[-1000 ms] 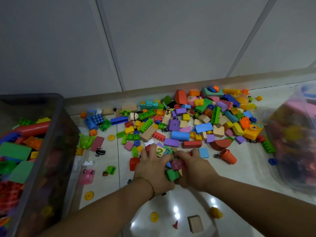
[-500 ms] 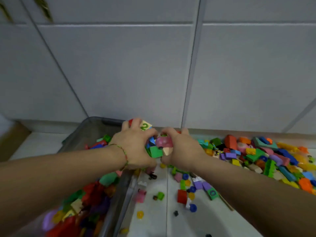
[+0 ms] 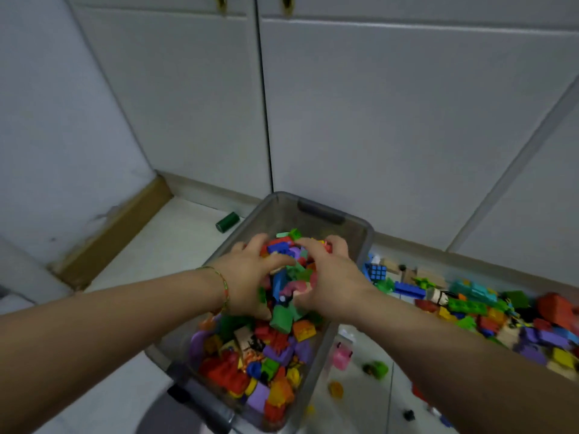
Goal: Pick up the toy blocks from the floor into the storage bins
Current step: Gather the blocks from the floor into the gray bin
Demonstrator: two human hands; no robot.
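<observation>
At the far left of the frame a brown board (image 3: pixel 116 228) leans low against the pale wall. Right of it a dark green cylinder (image 3: pixel 227 222) lies on its side on the floor (image 3: pixel 175 245), near the far left corner of the storage bin (image 3: pixel 283 211). The bin is grey and see-through and sits in the lower middle of the frame, below white cabinet doors (image 3: pixel 391 120). It is heaped with loose blocks (image 3: pixel 260 368) in red, yellow, purple, orange and green.

The left hand (image 3: pixel 247 277), with a thin bracelet (image 3: pixel 224 286) at the wrist, reaches in from the lower left, over the far half of the bin. Its grip is curled round the left side of a handful of blocks (image 3: pixel 289 277). This handful is pressed between both hands above the inside of the bin. A green block hangs at its lower edge, and I cannot tell whether that block touches the heap or is just above it. The right hand (image 3: pixel 332 283) comes in from the lower right, its grip clamped on the right side of the same handful, fingers bent over the top.

Right of the bin a cube puzzle (image 3: pixel 377 272) lies on the floor just beside the bin's right wall. Beyond it a floor pile of blocks (image 3: pixel 485 311) spreads to the right edge of the frame. Lower down, near the bin's right wall, a pink piece (image 3: pixel 341 355), a blurred green piece (image 3: pixel 377 369) and a yellow disc (image 3: pixel 336 389) lie apart from one another
</observation>
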